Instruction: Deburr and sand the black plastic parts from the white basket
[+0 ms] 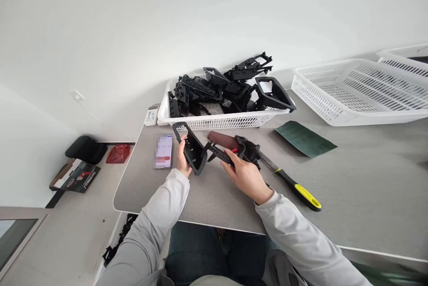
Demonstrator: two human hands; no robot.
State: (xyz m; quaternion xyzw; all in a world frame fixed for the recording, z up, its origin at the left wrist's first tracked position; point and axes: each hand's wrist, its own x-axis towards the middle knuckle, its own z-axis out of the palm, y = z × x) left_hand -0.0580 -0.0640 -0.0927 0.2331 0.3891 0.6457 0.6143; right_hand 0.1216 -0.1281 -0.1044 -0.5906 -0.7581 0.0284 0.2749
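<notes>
My left hand point(182, 157) grips a black plastic frame part point(192, 148), held tilted just above the grey table point(351, 188). My right hand point(245, 174) holds a dark tool point(220, 154) whose tip points at the frame part's right side. Under and behind my right hand lie a dark red-brown block point(223, 140) and another black plastic part point(249, 150). A white basket point(214, 121) heaped with several black plastic parts point(230, 85) stands just beyond my hands.
A phone point(163, 151) lies left of my left hand. A knife with a yellow-black handle point(296, 185) lies to the right, a green sheet point(305, 139) beyond it. Empty white baskets point(361, 92) stand at the far right. A lower shelf on the left carries boxes point(75, 174).
</notes>
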